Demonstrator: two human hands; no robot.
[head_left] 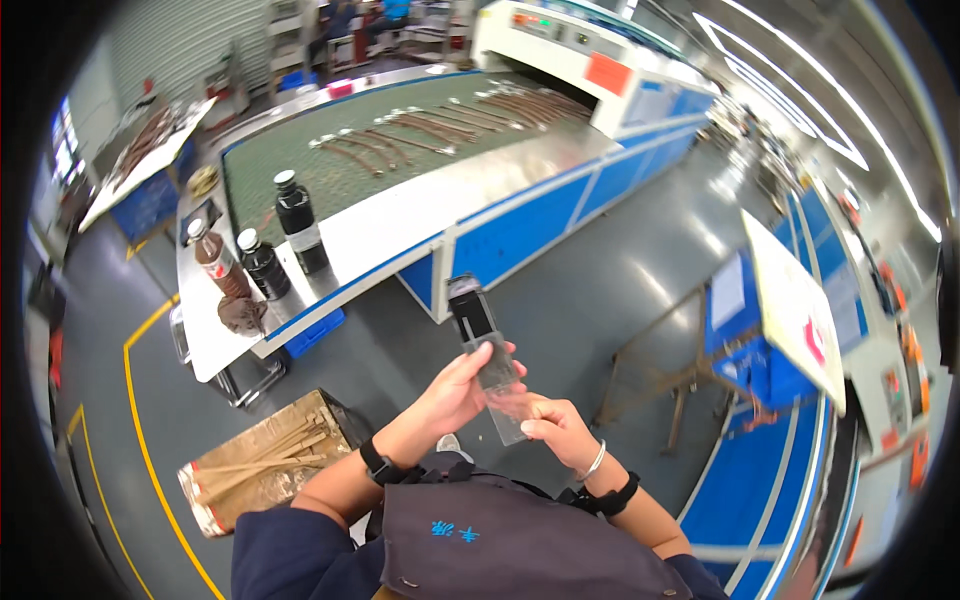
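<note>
In front of my body I hold a long, narrow clear plastic case (508,425) with a dark, flat insert (474,316) in its far part. What the insert is I cannot make out. My left hand (452,392) is closed around the middle of the case, thumb on top and fingertips showing at its right edge. At the near end, my right hand (562,432) pinches the clear plastic between thumb and fingers. The case tilts away from me, above the floor.
A long machine with a green conveyor belt (270,180) carries several thin brown strips (420,130). On its metal end stand a tall black bottle (298,225), a shorter black bottle (262,265) and a brown bottle (218,262), beside a brown rag (242,315). A cardboard box (225,510) holds strips at left; a tilted board (790,310) stands right.
</note>
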